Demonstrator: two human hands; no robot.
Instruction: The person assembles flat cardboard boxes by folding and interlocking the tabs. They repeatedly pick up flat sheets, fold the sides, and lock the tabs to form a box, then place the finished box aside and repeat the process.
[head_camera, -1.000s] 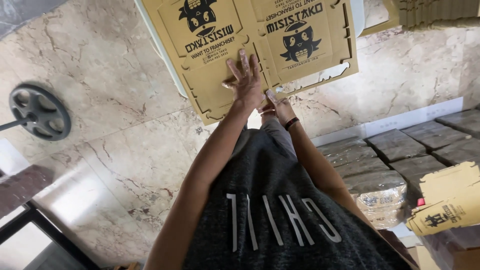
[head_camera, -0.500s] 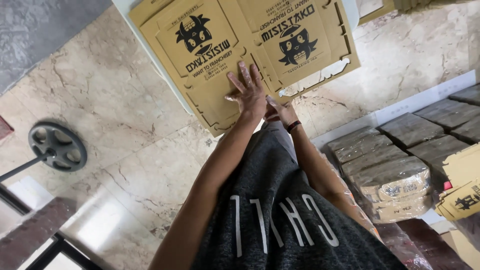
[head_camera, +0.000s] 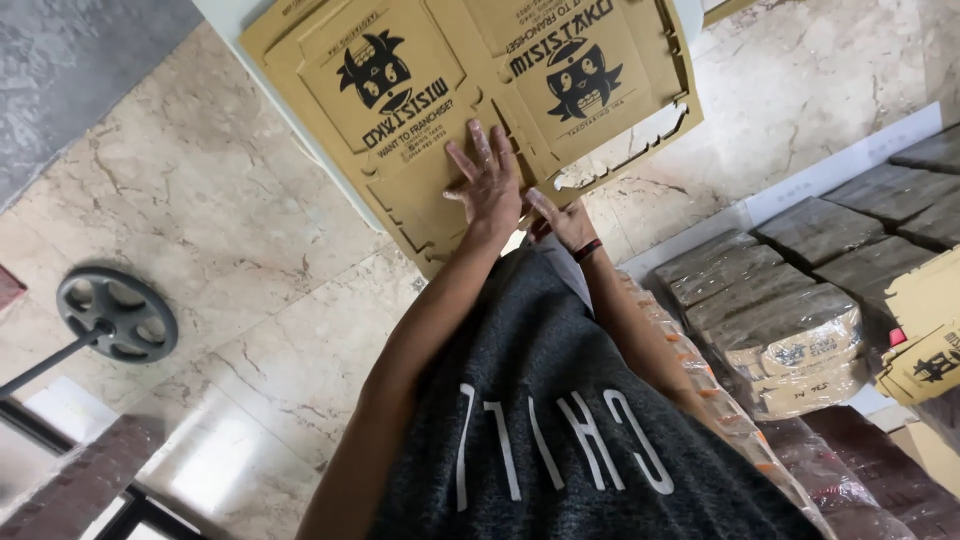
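A flat brown die-cut cardboard box blank (head_camera: 420, 80) with black cartoon prints lies on a pale tabletop (head_camera: 225, 15). My left hand (head_camera: 487, 185) presses flat on the blank's near part, fingers spread. My right hand (head_camera: 565, 222), with a dark band on the wrist, sits just to its right at the blank's near edge. Its fingers are curled on a flap there, partly hidden behind my left hand. My dark grey shirt with white letters (head_camera: 560, 430) fills the bottom of the view.
On the marble floor (head_camera: 200, 220) at the left stands a round dark metal base (head_camera: 116, 314) on a rod. Plastic-wrapped bundles of flat cardboard (head_camera: 800, 335) are stacked at the right, with a folded brown box (head_camera: 930, 350) beyond them.
My head has tilted, so the scene has shifted in view. Both hands stay on the near part of the cardboard blank, and the left fingers have spread wider.
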